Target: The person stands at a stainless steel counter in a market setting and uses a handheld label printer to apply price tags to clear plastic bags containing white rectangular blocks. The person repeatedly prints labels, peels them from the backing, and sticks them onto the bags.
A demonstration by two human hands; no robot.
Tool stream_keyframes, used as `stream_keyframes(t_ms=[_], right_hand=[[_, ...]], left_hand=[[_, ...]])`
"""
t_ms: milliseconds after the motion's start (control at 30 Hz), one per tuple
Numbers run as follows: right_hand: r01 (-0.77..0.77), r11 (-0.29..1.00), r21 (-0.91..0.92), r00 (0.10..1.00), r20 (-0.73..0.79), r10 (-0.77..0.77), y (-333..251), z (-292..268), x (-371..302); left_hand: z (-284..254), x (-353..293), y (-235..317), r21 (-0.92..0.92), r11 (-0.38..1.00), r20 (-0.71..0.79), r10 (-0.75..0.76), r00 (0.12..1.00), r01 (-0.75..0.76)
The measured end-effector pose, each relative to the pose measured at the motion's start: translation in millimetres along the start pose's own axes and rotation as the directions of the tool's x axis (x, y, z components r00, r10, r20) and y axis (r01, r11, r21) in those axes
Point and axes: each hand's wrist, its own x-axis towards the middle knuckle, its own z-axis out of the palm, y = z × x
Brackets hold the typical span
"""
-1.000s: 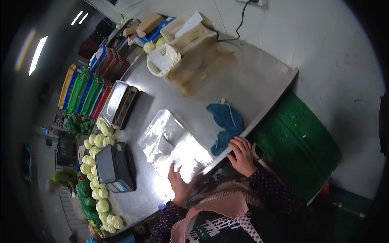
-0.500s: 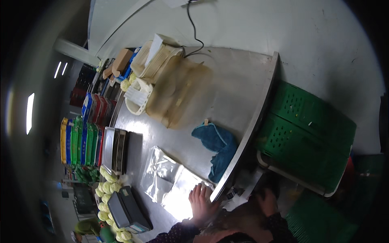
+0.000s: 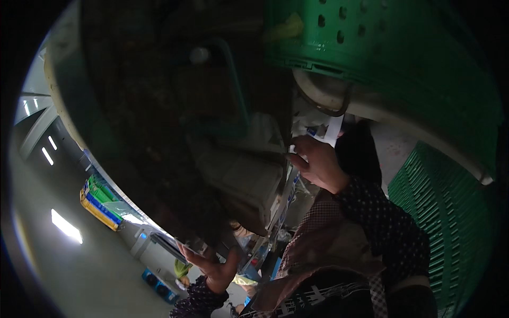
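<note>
I am bent low beside the dark underside of the table. My left hand (image 3: pixel 212 269) is at the table's edge on the lower left, thumb apart from the fingers, some of which are hidden behind the edge. In the middle, my right hand (image 3: pixel 319 165) reaches toward the shelf space with bent fingers and the thumb spaced from the index finger; I see nothing held between them. Beside its fingertips is a pale, dim box-shaped container (image 3: pixel 241 172). A white strip (image 3: pixel 334 130) and crumpled white material lie just beyond that hand.
A green perforated crate (image 3: pixel 366 40) rests on a pale curved metal frame (image 3: pixel 382 112) at upper right. Another green slatted crate (image 3: pixel 435 212) stands low on the right. Stacked coloured crates (image 3: pixel 101 204) are far left. A teal-edged object (image 3: pixel 236 85) sits in the dark.
My view has dropped from above the tabletop to beneath it. My left hand has gone from lying on the tabletop to its edge; my right hand has come up toward the shelf space.
</note>
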Motion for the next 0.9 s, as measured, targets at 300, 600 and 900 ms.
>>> stream_keyframes(t_ms=[300, 600, 900], right_hand=[[0.401, 0.913, -0.073, 0.916, 0.030, -0.400, -51.4, 59.2, 59.9], [0.370, 0.790, -0.488, 0.915, 0.045, -0.401, -110.7, 65.8, 181.4], [-0.033, 0.845, -0.533, 0.891, -0.399, -0.217, -93.0, 142.2, 278.0]], left_hand=[[-27.8, -15.5, 4.7, 0.186, 0.974, 0.312, 0.067, 0.948, -0.130], [-38.0, -40.4, 9.1, 0.153, 0.981, 0.395, 0.050, 0.917, -0.119], [-32.3, -40.8, 17.7, 0.202, 0.979, 0.350, -0.065, 0.934, -0.007]])
